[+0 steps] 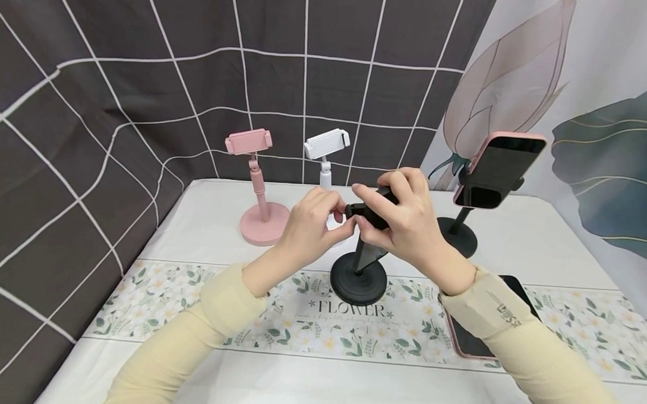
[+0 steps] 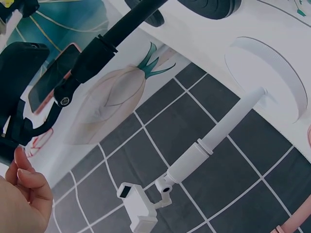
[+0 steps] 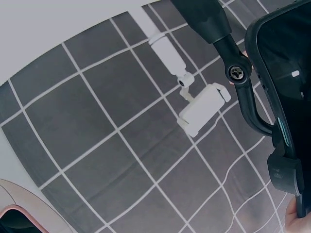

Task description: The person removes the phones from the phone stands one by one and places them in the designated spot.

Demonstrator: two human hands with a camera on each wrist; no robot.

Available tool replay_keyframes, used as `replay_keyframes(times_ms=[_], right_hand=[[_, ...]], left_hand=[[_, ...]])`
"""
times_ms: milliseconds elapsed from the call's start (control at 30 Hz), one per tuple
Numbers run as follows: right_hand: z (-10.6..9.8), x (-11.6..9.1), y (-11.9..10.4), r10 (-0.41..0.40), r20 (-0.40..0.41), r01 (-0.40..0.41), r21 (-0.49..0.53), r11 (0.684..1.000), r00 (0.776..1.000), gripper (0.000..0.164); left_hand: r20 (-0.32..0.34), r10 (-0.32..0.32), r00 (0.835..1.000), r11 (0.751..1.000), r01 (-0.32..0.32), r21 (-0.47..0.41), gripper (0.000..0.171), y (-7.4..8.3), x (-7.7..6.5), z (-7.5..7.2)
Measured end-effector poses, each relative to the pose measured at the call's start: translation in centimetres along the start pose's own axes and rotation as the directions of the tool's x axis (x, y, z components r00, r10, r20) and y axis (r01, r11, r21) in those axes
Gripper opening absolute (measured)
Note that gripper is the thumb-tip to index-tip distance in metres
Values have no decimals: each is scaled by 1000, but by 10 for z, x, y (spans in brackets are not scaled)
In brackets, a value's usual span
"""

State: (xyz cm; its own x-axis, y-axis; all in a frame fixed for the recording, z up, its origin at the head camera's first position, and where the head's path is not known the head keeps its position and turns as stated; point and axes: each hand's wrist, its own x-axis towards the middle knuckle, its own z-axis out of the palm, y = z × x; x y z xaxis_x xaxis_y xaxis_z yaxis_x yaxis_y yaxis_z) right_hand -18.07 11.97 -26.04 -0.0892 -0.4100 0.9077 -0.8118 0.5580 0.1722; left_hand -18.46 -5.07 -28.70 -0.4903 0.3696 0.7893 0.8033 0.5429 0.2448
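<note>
A black phone stand (image 1: 357,280) stands in the middle of the table. Its clamp (image 3: 284,172) is around one edge of a black phone (image 3: 291,87), visible in both wrist views. My right hand (image 1: 408,214) grips the phone from above, fingers curled over it and thumb below. From the other side, my left hand (image 1: 314,222) pinches the end of the clamp between thumb and fingers. In the left wrist view, the left fingertips (image 2: 22,160) are right at the clamp's lower end. In the head view, both hands hide much of the phone and clamp.
Behind the hands are a pink phone stand (image 1: 264,224) and a white phone stand (image 1: 327,145), both with bare clamps. Another black stand (image 1: 458,236) at the right bears a pink-edged phone (image 1: 498,169). A second pink-edged phone (image 1: 465,338) lies flat, partly under the right sleeve.
</note>
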Motion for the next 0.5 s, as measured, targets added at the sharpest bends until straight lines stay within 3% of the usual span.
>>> replay_keyframes(times_ms=[500], right_hand=[[3, -8, -1, -18, 30, 18, -14, 1000, 999, 26]], left_hand=[[-4, -41, 999, 999, 41, -15, 17, 2, -2, 3]])
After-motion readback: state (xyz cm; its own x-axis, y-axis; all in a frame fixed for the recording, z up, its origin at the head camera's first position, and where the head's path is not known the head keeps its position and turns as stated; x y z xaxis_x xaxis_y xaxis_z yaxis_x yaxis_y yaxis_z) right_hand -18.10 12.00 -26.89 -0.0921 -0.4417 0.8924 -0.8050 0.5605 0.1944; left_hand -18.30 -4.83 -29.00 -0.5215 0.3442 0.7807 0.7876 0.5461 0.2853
